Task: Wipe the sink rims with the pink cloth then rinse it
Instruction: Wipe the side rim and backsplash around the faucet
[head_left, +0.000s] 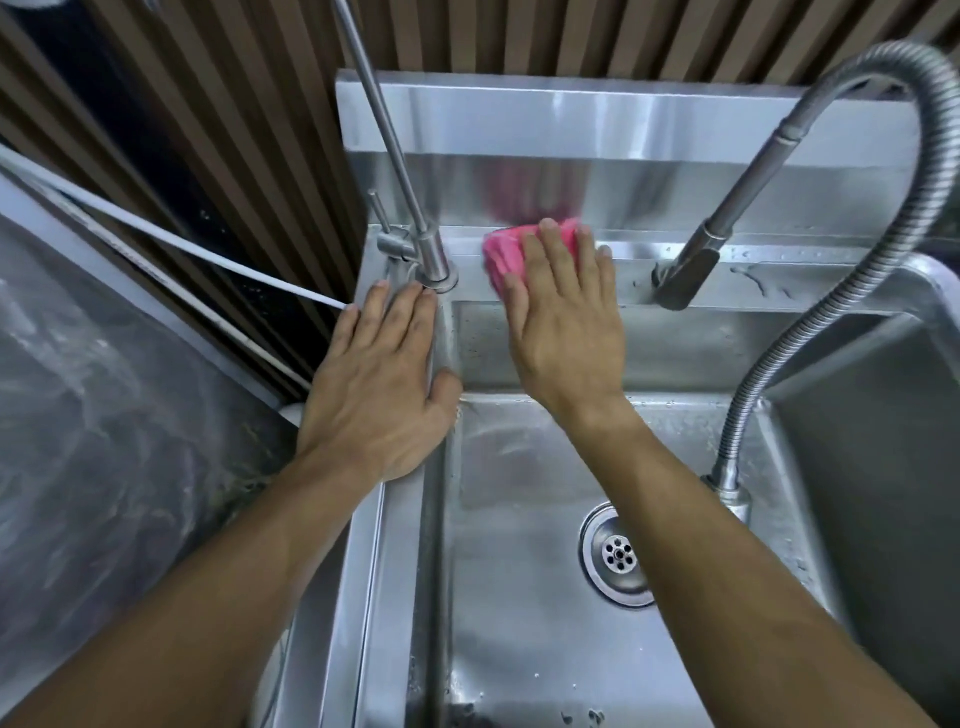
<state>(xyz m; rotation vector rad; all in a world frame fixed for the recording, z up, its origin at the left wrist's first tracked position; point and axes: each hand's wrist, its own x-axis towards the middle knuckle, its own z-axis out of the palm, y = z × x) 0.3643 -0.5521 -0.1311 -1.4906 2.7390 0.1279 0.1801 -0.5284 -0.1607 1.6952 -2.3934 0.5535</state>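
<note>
While the right hand (563, 332) lies flat, fingers together, pressing the pink cloth (511, 249) onto the back rim of the sink (727, 283), the left hand (379, 384) rests palm down with fingers slightly spread on the sink's left rim, fingertips just short of the slim tap (410, 208). That tap stands just left of the cloth; the spray faucet (696, 260) rises well to its right. Wet streaks, probably water, mark the rim near the spray faucet.
</note>
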